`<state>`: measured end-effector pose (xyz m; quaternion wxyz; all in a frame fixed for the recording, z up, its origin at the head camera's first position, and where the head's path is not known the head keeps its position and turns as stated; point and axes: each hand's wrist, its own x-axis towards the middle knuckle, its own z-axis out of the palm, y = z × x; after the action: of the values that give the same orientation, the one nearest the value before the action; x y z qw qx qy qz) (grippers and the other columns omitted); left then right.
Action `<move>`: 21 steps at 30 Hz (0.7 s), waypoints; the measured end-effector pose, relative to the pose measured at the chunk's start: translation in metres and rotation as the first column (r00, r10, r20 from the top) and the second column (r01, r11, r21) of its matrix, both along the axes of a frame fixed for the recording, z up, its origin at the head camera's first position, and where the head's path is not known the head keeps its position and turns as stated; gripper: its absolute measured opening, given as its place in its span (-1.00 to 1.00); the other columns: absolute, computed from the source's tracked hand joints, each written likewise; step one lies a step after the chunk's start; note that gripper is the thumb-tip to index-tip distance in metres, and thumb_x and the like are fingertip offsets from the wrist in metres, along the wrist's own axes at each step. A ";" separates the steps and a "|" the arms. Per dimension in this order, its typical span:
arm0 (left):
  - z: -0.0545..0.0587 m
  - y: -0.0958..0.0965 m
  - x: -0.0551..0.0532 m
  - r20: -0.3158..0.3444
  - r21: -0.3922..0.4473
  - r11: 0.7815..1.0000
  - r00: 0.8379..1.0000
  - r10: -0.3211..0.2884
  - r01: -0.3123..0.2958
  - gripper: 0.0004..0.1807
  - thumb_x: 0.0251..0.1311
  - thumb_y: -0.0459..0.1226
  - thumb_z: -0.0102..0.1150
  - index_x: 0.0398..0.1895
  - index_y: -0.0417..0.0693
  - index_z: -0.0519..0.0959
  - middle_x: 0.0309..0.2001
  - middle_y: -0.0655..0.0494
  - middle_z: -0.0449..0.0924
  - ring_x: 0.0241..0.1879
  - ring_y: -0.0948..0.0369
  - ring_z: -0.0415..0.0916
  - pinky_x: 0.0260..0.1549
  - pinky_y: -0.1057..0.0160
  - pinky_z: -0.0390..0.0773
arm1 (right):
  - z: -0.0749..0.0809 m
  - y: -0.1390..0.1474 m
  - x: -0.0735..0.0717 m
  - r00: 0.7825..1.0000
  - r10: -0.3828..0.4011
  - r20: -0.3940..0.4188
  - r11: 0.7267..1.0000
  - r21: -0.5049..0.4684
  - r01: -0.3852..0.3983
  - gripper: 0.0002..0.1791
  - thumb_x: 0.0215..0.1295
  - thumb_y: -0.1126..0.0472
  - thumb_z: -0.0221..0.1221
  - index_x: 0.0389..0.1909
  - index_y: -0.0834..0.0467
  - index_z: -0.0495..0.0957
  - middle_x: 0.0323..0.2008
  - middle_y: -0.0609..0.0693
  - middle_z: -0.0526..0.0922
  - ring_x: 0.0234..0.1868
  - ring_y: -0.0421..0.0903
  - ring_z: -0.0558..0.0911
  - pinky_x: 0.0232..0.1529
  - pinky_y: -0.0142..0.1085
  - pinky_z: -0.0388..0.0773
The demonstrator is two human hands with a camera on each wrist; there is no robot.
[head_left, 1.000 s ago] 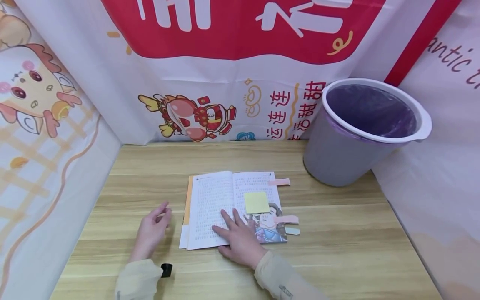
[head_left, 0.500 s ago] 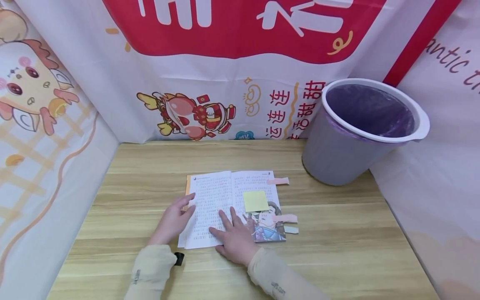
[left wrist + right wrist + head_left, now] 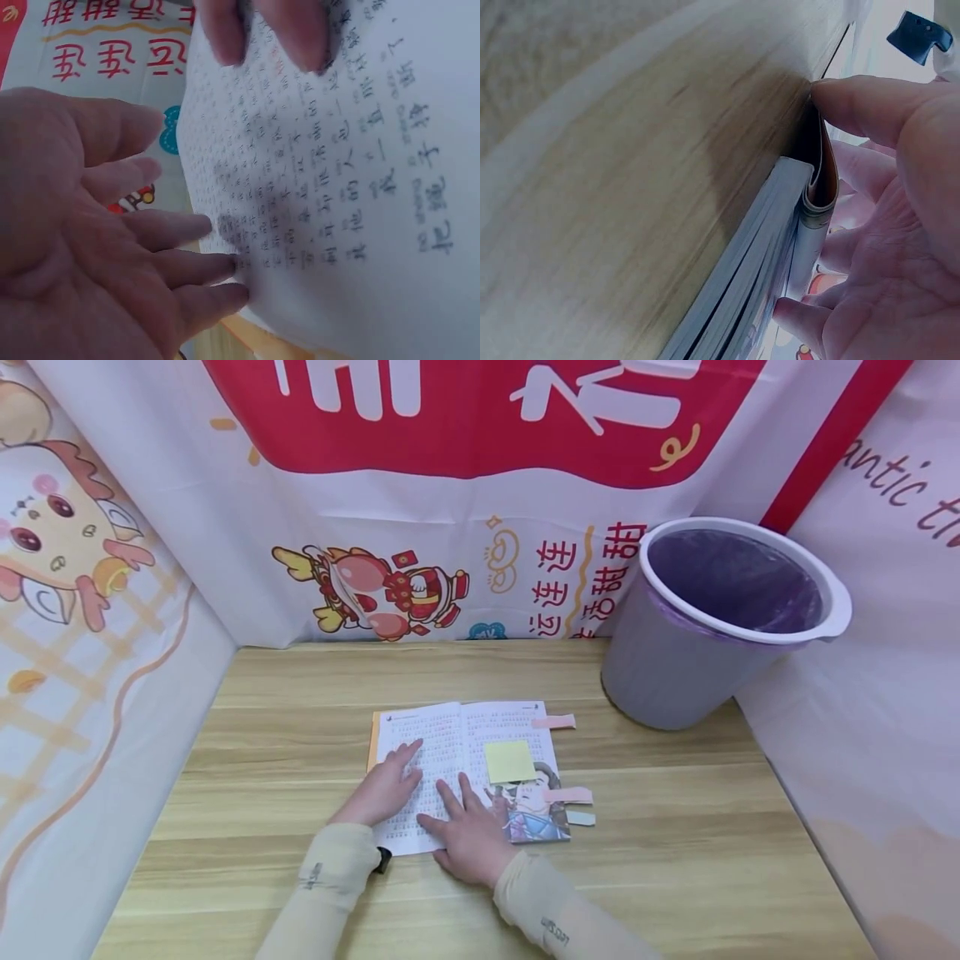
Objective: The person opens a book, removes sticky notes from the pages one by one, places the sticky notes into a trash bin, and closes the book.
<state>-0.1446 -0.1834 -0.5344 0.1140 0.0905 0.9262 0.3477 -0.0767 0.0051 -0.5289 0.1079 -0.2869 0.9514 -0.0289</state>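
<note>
An open book [image 3: 435, 722] lies on the table, with a picture at the lower right page. My left hand [image 3: 382, 785] is over the left page, fingers extended; in the left wrist view this hand [image 3: 135, 240] has its fingertips right at the printed page [image 3: 360, 150]. With fingers spread, my right hand [image 3: 474, 839] rests on the lower part of the book near the fold. From the right wrist view, the right hand [image 3: 885, 225] lies over the book's lower edge [image 3: 772, 240]. A yellow sticky note [image 3: 510, 762] is on the right page.
Two pink tabs [image 3: 555, 722] and a pale green tab [image 3: 581, 818] stick out past the book's right edge. A grey bin [image 3: 667, 668] with a purple liner stands at the back right of the wooden table [image 3: 675, 877]. Printed cloth [image 3: 420, 493] hangs behind and at both sides.
My left hand has moved right, from the table beside the book onto the left page. The right hand has stayed on the book.
</note>
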 end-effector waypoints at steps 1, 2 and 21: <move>-0.001 0.001 -0.001 0.018 -0.028 1.000 1.000 -0.005 0.006 -0.41 0.46 -0.24 -0.03 0.51 -0.10 0.20 0.45 -0.41 0.06 0.44 -0.32 -0.06 0.36 -0.30 0.00 | 0.000 0.000 0.000 1.000 -0.001 0.002 1.000 -0.001 0.001 -0.37 0.28 -0.26 0.18 0.38 -0.44 0.33 0.56 -0.01 0.03 0.52 0.25 -0.03 0.09 0.54 0.19; -0.003 0.003 -0.002 0.033 -0.053 0.998 0.999 -0.012 0.014 -0.41 0.47 -0.23 -0.06 0.52 -0.07 0.18 0.45 -0.43 0.02 0.44 -0.34 -0.10 0.36 -0.31 -0.03 | 0.000 0.000 0.000 1.000 -0.002 0.005 1.000 -0.005 0.002 -0.38 0.28 -0.26 0.18 0.38 -0.44 0.34 0.56 -0.01 0.02 0.52 0.25 -0.03 0.10 0.54 0.18; 0.000 0.007 -0.005 0.129 -0.073 0.995 0.990 -0.052 0.061 -0.20 0.39 0.13 0.03 0.55 -0.02 0.12 0.49 -0.41 -0.12 0.46 -0.34 -0.25 0.36 -0.33 -0.09 | 0.042 0.063 -0.026 0.997 -0.052 -0.053 0.820 -0.573 0.012 -0.70 0.33 0.21 0.26 0.06 0.06 0.66 0.28 0.09 0.50 0.36 0.10 0.39 0.33 -0.02 0.35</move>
<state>-0.1498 -0.1760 -0.5340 0.1857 0.0901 0.9269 0.3133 -0.1030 0.0686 -0.4867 -0.0151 -0.2908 0.9067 -0.3052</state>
